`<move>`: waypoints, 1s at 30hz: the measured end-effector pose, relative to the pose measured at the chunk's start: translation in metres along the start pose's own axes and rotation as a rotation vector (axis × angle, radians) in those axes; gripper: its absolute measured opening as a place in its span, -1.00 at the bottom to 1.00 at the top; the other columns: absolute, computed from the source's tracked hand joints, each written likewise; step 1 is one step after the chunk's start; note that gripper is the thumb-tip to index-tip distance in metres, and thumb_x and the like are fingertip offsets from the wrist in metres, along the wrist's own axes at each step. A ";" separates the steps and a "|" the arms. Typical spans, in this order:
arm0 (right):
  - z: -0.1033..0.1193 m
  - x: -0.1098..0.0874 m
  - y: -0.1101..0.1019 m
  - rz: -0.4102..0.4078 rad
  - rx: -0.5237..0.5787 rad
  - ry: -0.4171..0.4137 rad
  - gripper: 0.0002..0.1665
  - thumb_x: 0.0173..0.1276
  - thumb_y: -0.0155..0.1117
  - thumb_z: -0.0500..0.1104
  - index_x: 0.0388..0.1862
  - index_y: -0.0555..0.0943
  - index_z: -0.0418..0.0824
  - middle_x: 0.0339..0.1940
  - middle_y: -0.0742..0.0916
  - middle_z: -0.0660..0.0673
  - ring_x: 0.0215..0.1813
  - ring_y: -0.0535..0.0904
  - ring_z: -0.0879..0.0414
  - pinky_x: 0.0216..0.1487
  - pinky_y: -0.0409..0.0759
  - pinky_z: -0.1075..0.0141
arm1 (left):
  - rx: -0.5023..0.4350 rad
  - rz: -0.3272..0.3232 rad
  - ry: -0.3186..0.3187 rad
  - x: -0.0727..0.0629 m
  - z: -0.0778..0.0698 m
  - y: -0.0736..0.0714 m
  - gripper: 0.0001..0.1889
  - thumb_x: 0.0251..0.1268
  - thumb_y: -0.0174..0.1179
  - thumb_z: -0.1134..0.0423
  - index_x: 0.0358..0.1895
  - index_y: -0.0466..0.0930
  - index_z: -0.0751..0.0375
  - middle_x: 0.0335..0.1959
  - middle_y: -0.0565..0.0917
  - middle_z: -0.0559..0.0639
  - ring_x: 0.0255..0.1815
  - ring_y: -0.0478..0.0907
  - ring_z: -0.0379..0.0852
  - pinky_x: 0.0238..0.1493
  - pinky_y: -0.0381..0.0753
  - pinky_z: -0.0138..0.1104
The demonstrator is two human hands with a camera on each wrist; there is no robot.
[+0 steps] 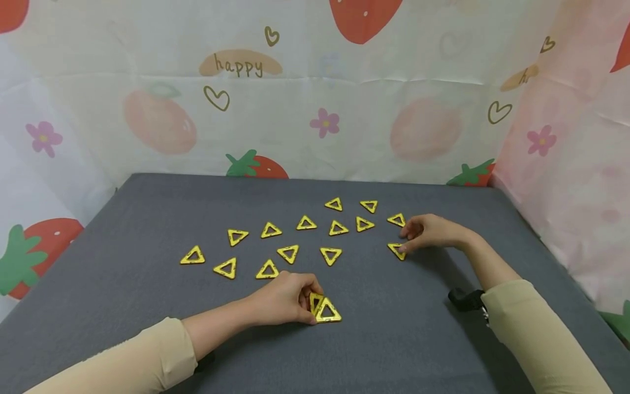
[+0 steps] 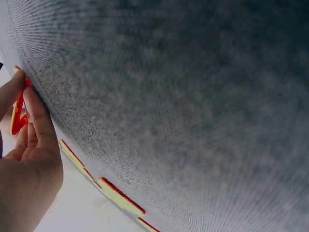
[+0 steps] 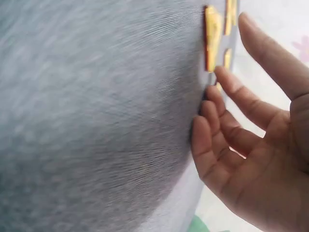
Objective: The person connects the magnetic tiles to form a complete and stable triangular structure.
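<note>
Low at the front middle of the table, my left hand pinches a yellow triangular magnetic tile with a hollow centre. A second triangular tile touches it on the right; whether that one stands or leans is hard to tell. In the left wrist view, thumb and fingers hold the tile off the cloth by its edge. Farther right, my right hand hovers at a triangular tile, its thumb apart from its loosely bent fingers. The right wrist view shows nothing gripped; one tile lies just past the fingertips.
Several more yellow triangles lie spread over the grey cloth-covered table, such as the leftmost tile and a far tile. A printed curtain with strawberries closes off the back and sides.
</note>
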State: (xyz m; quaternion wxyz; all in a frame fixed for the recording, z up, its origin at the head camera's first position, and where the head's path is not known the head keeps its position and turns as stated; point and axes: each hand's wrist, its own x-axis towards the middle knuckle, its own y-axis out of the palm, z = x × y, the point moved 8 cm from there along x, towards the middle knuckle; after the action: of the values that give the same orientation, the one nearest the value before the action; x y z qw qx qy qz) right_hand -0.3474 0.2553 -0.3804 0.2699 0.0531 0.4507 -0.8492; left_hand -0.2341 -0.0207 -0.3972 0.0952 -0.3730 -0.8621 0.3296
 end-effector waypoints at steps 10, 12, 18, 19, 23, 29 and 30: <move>0.002 0.000 0.005 -0.006 -0.016 -0.048 -0.48 0.22 0.47 0.05 0.01 0.58 -0.23 -0.11 0.64 -0.16 -0.10 0.50 0.07 -0.07 0.48 0.25 | -0.001 -0.005 -0.002 -0.001 -0.002 -0.001 -0.58 0.01 0.50 0.33 -0.01 0.62 0.25 -0.41 0.66 -0.06 -0.48 0.57 -0.35 -0.40 0.58 -0.48; 0.002 0.000 0.006 -0.011 -0.030 -0.056 -0.48 0.21 0.48 0.07 0.00 0.58 -0.21 -0.12 0.64 -0.16 -0.12 0.51 0.08 -0.08 0.48 0.25 | 0.002 -0.009 0.001 -0.001 -0.001 -0.001 -0.58 0.01 0.50 0.33 -0.01 0.63 0.25 -0.42 0.66 -0.07 -0.48 0.57 -0.35 -0.40 0.58 -0.48; 0.004 0.000 0.008 -0.026 -0.057 -0.075 -0.52 0.19 0.50 0.04 -0.06 0.58 -0.21 -0.17 0.66 -0.13 -0.16 0.52 0.10 -0.10 0.48 0.25 | 0.001 -0.010 0.006 -0.001 -0.001 -0.001 -0.58 0.01 0.50 0.33 -0.01 0.63 0.25 -0.42 0.67 -0.06 -0.48 0.57 -0.36 -0.40 0.58 -0.48; 0.004 0.000 0.008 -0.027 -0.059 -0.074 -0.52 0.19 0.50 0.04 -0.07 0.58 -0.21 -0.19 0.66 -0.12 -0.17 0.52 0.10 -0.11 0.48 0.25 | 0.001 -0.009 0.004 -0.001 -0.001 -0.001 -0.58 0.01 0.50 0.33 -0.01 0.63 0.25 -0.42 0.66 -0.06 -0.48 0.57 -0.36 -0.40 0.58 -0.48; 0.005 0.001 0.009 -0.033 -0.067 -0.068 -0.53 0.17 0.52 0.02 -0.11 0.57 -0.22 -0.24 0.65 -0.09 -0.21 0.50 0.10 -0.14 0.46 0.25 | 0.000 -0.007 0.005 -0.001 -0.001 -0.001 -0.58 0.02 0.50 0.32 -0.01 0.63 0.25 -0.41 0.66 -0.06 -0.49 0.56 -0.36 -0.41 0.57 -0.48; 0.006 0.001 0.009 -0.041 -0.083 -0.061 -0.53 0.15 0.53 0.02 -0.14 0.56 -0.22 -0.25 0.64 -0.09 -0.22 0.51 0.11 -0.16 0.46 0.26 | 0.003 -0.010 0.008 -0.001 -0.001 -0.001 -0.58 0.01 0.50 0.32 -0.02 0.63 0.25 -0.42 0.66 -0.06 -0.49 0.56 -0.37 -0.41 0.57 -0.48; 0.007 0.001 0.009 -0.040 -0.081 -0.065 -0.53 0.15 0.53 0.01 -0.14 0.55 -0.23 -0.26 0.64 -0.10 -0.23 0.51 0.11 -0.17 0.47 0.26 | 0.002 -0.010 0.009 -0.001 -0.001 -0.001 -0.58 0.01 0.50 0.32 -0.02 0.63 0.25 -0.42 0.66 -0.06 -0.49 0.56 -0.37 -0.41 0.57 -0.48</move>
State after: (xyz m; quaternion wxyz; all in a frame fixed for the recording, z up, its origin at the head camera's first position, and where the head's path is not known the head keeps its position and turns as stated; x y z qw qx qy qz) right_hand -0.3426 0.2455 -0.3828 0.2694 0.0054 0.4767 -0.8367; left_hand -0.2337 -0.0215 -0.3955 0.1011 -0.3702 -0.8630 0.3285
